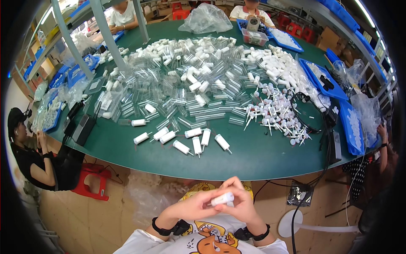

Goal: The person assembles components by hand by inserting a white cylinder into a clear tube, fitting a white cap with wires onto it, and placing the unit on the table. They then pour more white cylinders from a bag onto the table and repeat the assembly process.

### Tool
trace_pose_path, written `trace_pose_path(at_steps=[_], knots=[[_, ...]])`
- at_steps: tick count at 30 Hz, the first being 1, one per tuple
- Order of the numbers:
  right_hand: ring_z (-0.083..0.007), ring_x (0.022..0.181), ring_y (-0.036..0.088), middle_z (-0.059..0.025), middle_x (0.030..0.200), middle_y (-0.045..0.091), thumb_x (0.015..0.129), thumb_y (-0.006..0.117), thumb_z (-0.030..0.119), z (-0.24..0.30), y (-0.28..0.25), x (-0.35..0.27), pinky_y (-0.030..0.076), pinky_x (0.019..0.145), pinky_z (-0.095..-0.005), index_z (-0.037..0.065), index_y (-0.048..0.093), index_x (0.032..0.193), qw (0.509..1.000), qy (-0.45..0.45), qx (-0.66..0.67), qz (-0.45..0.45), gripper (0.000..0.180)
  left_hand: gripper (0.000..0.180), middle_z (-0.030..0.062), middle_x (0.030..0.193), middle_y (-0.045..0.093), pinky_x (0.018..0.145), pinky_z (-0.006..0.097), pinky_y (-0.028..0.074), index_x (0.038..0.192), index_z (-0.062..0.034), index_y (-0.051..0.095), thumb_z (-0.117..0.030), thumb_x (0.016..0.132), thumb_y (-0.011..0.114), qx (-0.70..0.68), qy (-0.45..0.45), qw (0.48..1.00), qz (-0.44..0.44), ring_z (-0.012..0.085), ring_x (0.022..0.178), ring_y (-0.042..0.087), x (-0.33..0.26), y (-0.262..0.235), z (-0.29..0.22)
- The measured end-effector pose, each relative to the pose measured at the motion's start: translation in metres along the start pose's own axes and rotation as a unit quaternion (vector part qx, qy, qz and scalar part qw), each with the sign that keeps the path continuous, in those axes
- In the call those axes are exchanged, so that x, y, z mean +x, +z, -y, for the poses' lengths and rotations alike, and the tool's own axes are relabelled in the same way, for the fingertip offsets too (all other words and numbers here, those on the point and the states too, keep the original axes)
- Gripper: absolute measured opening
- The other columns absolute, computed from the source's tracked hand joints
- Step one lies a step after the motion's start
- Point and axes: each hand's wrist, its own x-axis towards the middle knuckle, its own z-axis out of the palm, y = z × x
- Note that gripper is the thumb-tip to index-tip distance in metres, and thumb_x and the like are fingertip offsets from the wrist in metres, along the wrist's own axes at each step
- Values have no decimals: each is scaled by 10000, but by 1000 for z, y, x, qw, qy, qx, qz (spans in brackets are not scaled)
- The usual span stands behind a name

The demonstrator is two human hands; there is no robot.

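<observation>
In front of my body, short of the table's near edge, a small white cylinder (pixel 223 199) with a pale rounded end is held between my two hands. My left hand (pixel 192 205) closes on it from the left. The fingers of my right hand (pixel 240 202) wrap around its right end. Nearest to them on the table lie several white cylinders with thin stems (pixel 182 147), scattered in a loose row. Beyond these, clear plastic tubes (pixel 207 117) are heaped with plain white cylinders (pixel 275 65). White discs on thin stems (pixel 275 112) make a pile at the right.
The green table (pixel 253 163) has a curved near edge. Blue trays (pixel 352 127) of white parts line its right side. Black cables (pixel 325 139) hang over the right edge. Metal posts (pixel 108 36) rise at the left. Co-workers sit around; a red stool (pixel 92 182) stands at left.
</observation>
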Motion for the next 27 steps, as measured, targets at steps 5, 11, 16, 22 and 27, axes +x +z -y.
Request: trace_pose_path(at_steps=[5, 11, 16, 22, 27], knots=[[-217, 1088, 482, -124, 1163, 458, 784, 617, -25, 11, -8, 7, 383, 942, -350, -37, 435, 1184, 993, -77, 54, -72, 440, 231, 18, 737, 496, 475, 168, 338, 1050, -45, 446, -241, 974, 350, -239, -89, 966, -35, 54, 530, 426, 13, 4, -18], [-249, 1142, 469, -195, 1234, 455, 801, 530, -91, 19, -8, 12, 379, 956, -379, -8, 410, 1149, 986, -139, 15, -87, 377, 316, 101, 774, 534, 498, 235, 457, 1103, -13, 422, -296, 973, 372, -280, -37, 957, -66, 131, 575, 543, 28, 9, -16], [-279, 1183, 452, -203, 1264, 455, 810, 510, -97, 21, -8, 14, 368, 976, -389, -5, 438, 1164, 985, -154, -45, -68, 372, 342, 61, 771, 518, 474, 209, 415, 1154, -9, 406, -296, 972, 365, -255, -12, 963, -81, 100, 559, 510, 31, 14, -10], [-326, 1170, 471, -183, 1182, 552, 792, 530, -94, 21, -7, 18, 386, 960, -410, 0, 529, 1079, 973, -178, -117, -89, 302, 352, 16, 692, 456, 435, 172, 275, 1185, -48, 389, -321, 988, 285, -339, -49, 937, -63, 40, 505, 350, 28, 14, -9], [-320, 1101, 520, -157, 1098, 614, 770, 580, -82, 17, -10, 18, 408, 931, -403, 21, 558, 1039, 954, -207, -184, -118, 289, 326, -7, 680, 442, 450, 155, 261, 1154, -40, 430, -291, 986, 308, -270, -42, 959, -75, 20, 517, 329, 27, 14, -12]])
